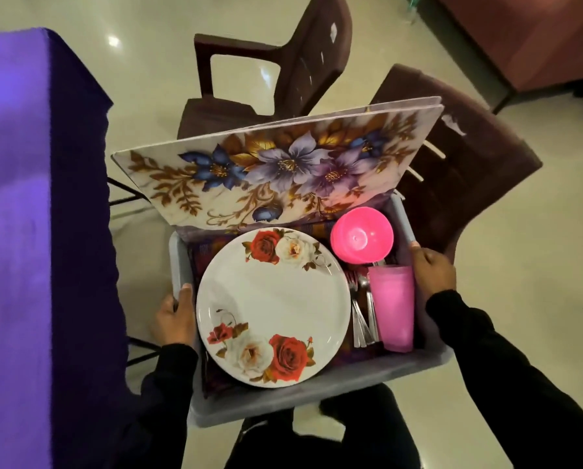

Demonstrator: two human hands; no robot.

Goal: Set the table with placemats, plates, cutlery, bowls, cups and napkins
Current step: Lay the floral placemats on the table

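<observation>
both hands carry the grey tub (317,394) just right of the purple table (29,231): left hand (173,316) curled over its left rim, right hand (434,270) over the right rim. looks moderately heavy and top-loaded, so keep it level with both rims held. inside: stiff floral placemats (276,167) leaning on the far wall, glossy plate (273,306) (likely slippery, maybe breakable), light pink bowl (362,236), pink cup (393,306), cutlery (362,313) between plate and cup.

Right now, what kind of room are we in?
Probably a dining room: a table under purple cloth, two brown chairs on a shiny floor, and a tub of plates and cups.
</observation>
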